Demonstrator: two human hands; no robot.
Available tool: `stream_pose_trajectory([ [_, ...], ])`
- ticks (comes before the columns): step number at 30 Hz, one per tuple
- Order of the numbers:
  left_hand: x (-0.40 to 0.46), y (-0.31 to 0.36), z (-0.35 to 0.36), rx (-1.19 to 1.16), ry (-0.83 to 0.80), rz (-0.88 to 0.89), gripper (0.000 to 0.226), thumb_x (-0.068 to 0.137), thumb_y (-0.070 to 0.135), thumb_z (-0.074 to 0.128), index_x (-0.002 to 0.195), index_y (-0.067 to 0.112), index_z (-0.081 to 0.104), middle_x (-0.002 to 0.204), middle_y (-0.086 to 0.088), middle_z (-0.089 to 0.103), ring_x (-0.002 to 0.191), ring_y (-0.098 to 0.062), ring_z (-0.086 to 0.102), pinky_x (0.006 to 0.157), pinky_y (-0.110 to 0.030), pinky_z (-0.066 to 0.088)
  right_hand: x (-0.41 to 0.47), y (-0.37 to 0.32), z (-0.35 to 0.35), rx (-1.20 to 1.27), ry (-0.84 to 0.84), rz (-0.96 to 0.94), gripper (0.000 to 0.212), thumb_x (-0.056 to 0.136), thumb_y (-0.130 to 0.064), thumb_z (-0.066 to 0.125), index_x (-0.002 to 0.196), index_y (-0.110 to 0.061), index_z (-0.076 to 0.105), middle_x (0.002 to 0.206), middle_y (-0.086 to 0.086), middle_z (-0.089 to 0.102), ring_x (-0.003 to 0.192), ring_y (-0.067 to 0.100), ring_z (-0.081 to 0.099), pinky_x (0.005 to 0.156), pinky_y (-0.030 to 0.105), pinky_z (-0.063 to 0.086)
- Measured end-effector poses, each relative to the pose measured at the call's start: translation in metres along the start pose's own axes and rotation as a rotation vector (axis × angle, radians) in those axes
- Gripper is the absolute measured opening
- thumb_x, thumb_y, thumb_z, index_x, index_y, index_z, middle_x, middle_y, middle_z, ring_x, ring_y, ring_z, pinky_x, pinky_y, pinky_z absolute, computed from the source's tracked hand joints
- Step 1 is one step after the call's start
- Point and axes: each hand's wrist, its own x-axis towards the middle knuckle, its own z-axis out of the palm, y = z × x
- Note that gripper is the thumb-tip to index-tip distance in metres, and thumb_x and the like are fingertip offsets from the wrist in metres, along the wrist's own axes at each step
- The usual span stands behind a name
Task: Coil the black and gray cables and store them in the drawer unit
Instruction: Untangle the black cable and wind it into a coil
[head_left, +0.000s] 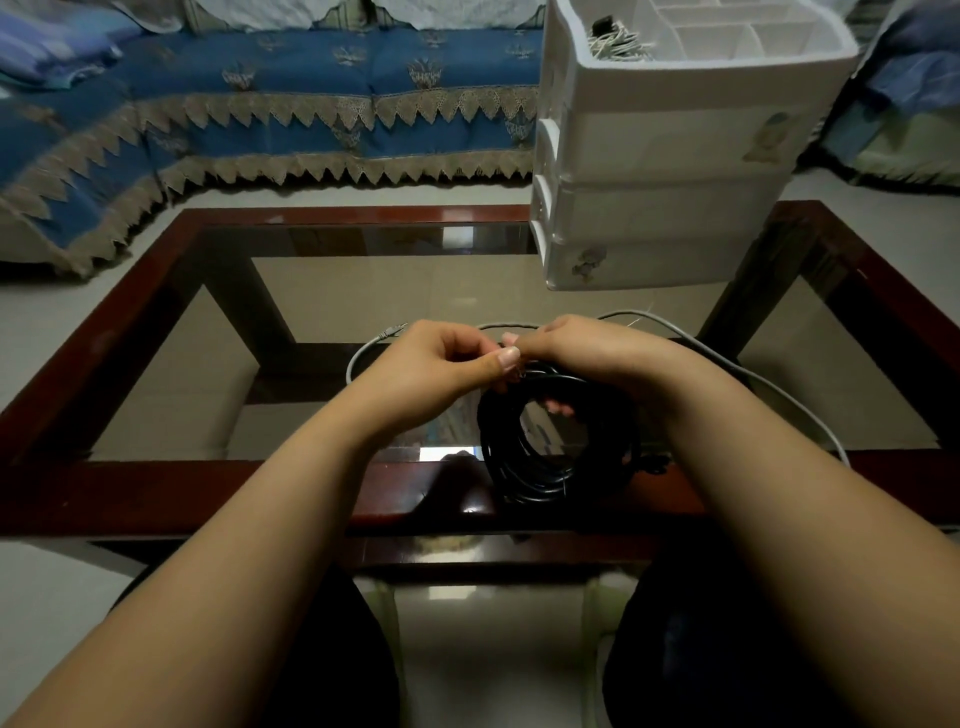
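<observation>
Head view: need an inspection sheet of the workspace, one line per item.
Surface: glass table with dark red wooden frame.
Job's things: black cable coiled, held upright over the near frame edge; white drawer unit at far right, drawers closed.
Clutter: pale cord bundle in the unit's top tray.
Grips: left hand pinches at the coil's top; right hand holds the coil.
Cables: gray cable loose, uncoiled on the glass.
Surroundings: blue sofa behind.

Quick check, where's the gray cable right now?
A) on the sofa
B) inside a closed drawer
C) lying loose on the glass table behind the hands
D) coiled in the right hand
C: the gray cable trails uncoiled across the glass table behind both hands, while they hold the black coil.
</observation>
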Motion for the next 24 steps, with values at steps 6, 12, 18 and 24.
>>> stream_pose_trajectory([
  [6, 0.007, -0.003, 0.005, -0.073, 0.009, -0.104, 0.022, 0.086, 0.027, 0.068, 0.067, 0.016, 0.065, 0.058, 0.011, 0.060, 0.059, 0.000, 0.053, 0.061, -0.013, 0.041, 0.000, -0.002, 0.006, -0.023, 0.034, -0.026, 0.040, 0.093, -0.043, 0.054, 0.092, -0.004, 0.062, 0.064, 0.017, 0.059, 0.053, 0.025, 0.055, 0.048, 0.026, 0.045],
  [12, 0.011, -0.009, 0.013, -0.285, 0.092, -0.193, 0.025, 0.076, 0.036, 0.077, 0.074, 0.021, 0.057, 0.067, 0.009, 0.058, 0.065, -0.006, 0.051, 0.066, -0.027, 0.036, -0.002, -0.005, 0.010, 0.032, 0.121, -0.097, 0.034, 0.099, -0.039, 0.045, 0.082, -0.012, 0.056, 0.062, 0.012, 0.059, 0.055, 0.025, 0.056, 0.050, 0.027, 0.046],
  [18, 0.013, -0.009, 0.022, -0.410, 0.112, -0.221, 0.019, 0.087, 0.024, 0.065, 0.076, 0.019, 0.051, 0.058, 0.014, 0.056, 0.053, 0.000, 0.054, 0.051, -0.013, 0.041, -0.002, -0.003, 0.009, 0.009, 0.141, -0.126, 0.044, 0.100, -0.047, 0.033, 0.079, -0.015, 0.054, 0.065, 0.007, 0.059, 0.057, 0.021, 0.056, 0.064, 0.035, 0.048],
  [24, 0.014, -0.009, 0.022, -0.624, 0.081, -0.171, 0.018, 0.093, 0.023, 0.056, 0.102, 0.008, 0.057, 0.082, 0.005, 0.073, 0.083, -0.008, 0.068, 0.074, -0.020, 0.051, -0.013, -0.008, 0.002, 0.188, 0.049, -0.117, 0.054, 0.095, -0.058, 0.034, 0.085, -0.012, 0.060, 0.050, 0.000, 0.059, 0.043, 0.013, 0.055, 0.045, 0.021, 0.046],
])
